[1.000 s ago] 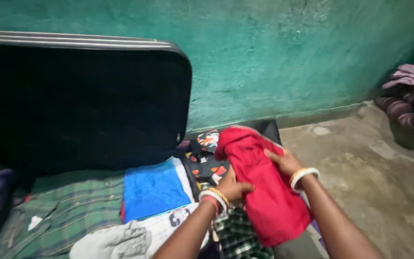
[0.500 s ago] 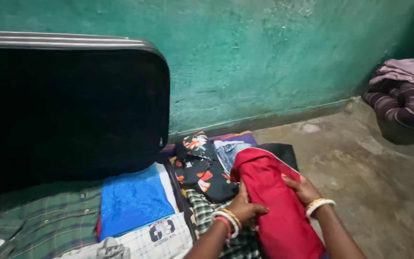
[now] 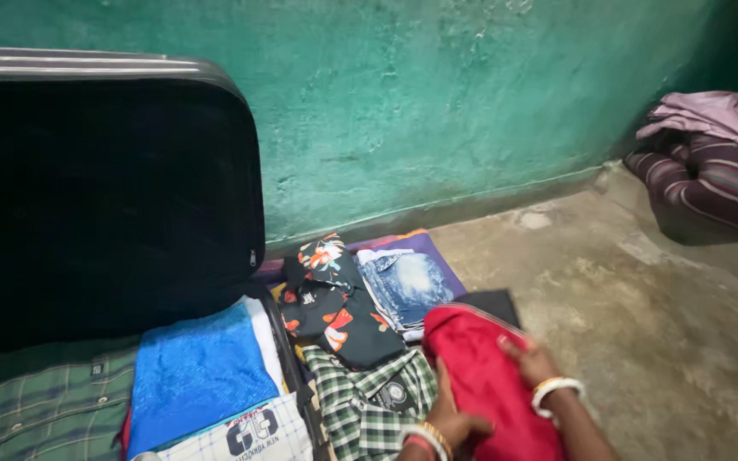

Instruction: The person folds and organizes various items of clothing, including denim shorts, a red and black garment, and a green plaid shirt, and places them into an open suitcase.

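Both hands rest on a folded red garment (image 3: 489, 384) that lies on the floor (image 3: 668, 333) beside an open suitcase (image 3: 113, 205) — the step in hand looks like pressing and squaring the fold. The left hand (image 3: 453, 418) lies along the garment's left edge, its fingers curled over the cloth near the bottom of the picture; whether they pinch the cloth or only press on it I cannot tell. The right hand (image 3: 533, 365) lies flat on top, fingers spread and open, holding nothing, only pressing down.

The red garment sits at the right end of a row of folded clothes: a green checked shirt (image 3: 360, 401) touches it on the left, a black flowered garment (image 3: 335, 299) and folded jeans (image 3: 407, 286) lie just beyond. Inside the suitcase a blue cloth (image 3: 194, 376) lies on other folded pieces.

The next move would seem to call for a grip under both long edges, so the fold keeps its shape when lifted — a one-sided hold would likely let it fall open.
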